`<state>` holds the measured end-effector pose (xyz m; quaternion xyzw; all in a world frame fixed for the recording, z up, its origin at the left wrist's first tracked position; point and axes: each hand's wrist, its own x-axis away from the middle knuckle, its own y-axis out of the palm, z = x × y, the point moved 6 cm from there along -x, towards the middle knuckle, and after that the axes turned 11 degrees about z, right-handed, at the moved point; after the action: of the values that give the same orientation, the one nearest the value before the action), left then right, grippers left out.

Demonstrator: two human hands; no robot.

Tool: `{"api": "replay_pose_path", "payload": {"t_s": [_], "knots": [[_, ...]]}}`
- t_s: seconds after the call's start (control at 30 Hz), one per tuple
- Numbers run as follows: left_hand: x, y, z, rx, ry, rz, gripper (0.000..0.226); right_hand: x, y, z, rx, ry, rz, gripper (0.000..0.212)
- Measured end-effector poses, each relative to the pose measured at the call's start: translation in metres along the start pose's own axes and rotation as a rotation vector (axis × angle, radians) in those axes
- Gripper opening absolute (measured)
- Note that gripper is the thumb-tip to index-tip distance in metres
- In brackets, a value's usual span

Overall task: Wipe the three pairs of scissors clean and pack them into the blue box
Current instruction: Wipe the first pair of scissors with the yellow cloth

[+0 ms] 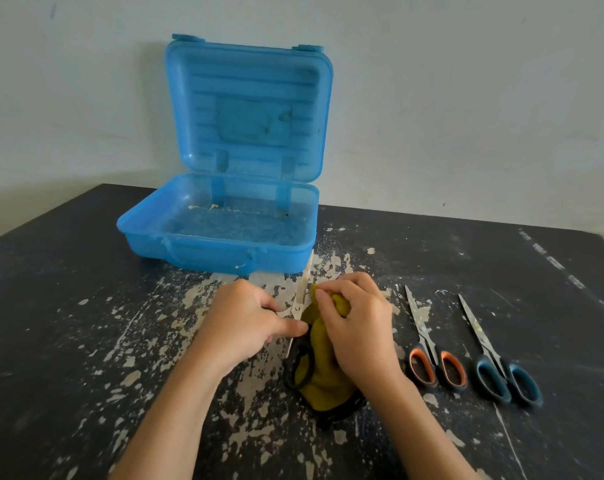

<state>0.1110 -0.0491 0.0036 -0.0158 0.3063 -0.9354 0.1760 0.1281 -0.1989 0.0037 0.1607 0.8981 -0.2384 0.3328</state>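
One pair of scissors [302,289] lies opened between my hands, its blades dusty white, one pointing toward the box. My left hand [248,317] pinches it near the pivot. My right hand [357,323] grips a yellow cloth [323,372] bunched against the blade; the black handles are partly hidden under the cloth. Two more pairs lie shut on the right: orange-handled scissors [428,348] and blue-handled scissors [490,355]. The blue box [221,251] stands open behind my hands, lid upright, with nothing but some residue inside.
The black table [86,306] is worn, with pale chipped patches around my hands. A light wall [466,116] rises directly behind the box and the table's far edge.
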Motion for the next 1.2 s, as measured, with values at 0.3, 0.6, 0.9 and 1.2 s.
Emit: {"api": "replay_pose_path", "payload": {"t_s": [0.3,0.6,0.9,1.2], "knots": [[-0.003,-0.005,-0.004,0.066,-0.031,0.043,0.029,0.002,0.007,0.001,-0.015,0.07,-0.217,0.005],[0.0,0.002,-0.014,0.324,-0.248,-0.04,0.07,0.002,0.001,-0.027,-0.092,-0.138,-0.191,0.012],[-0.002,0.001,-0.007,0.185,-0.089,0.083,0.114,0.015,0.018,-0.03,-0.009,-0.28,-0.343,0.012],[-0.005,-0.004,-0.016,0.185,-0.123,0.119,0.103,0.009,0.015,-0.017,-0.045,-0.187,-0.319,0.009]]}}
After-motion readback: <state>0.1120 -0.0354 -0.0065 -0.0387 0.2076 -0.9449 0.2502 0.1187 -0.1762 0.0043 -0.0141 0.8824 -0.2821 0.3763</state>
